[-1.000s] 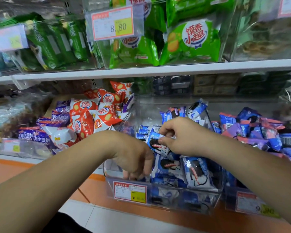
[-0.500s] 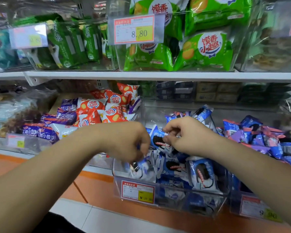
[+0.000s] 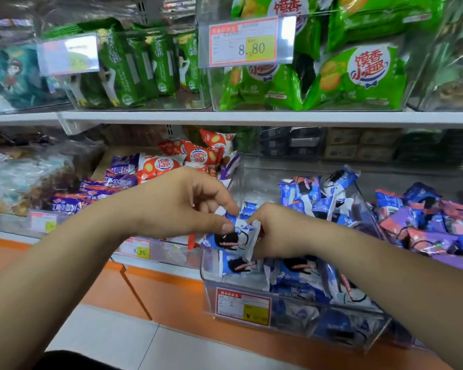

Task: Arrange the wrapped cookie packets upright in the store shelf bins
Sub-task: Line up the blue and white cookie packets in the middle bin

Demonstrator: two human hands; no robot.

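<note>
Here, left hand (image 3: 182,204) and right hand (image 3: 278,232) pinch a cookie packet (image 3: 237,239) between them.

1. Left hand (image 3: 182,204) and right hand (image 3: 277,232) hold one packet (image 3: 233,238) at frame centre, above the middle bin (image 3: 318,325).
2. Other packets (image 3: 300,273) lie inside it.
3. A left bin (image 3: 171,253) and right heap (image 3: 425,228) flank it, below the upper shelf (image 3: 251,118).

Two bare forearms fill the lower frame, the left forearm (image 3: 78,263) reaching in from 8 o'clock and the right forearm (image 3: 385,276) from 4 o'clock, both uncovered from frame edge to wrist. The left hand (image 3: 187,204) and right hand (image 3: 275,231) are ungloved; the left thumb (image 3: 219,222) shows a short, trimmed nail. At 7 o'clock, a black fabric garment (image 3: 72,361) edges the frame.
</note>
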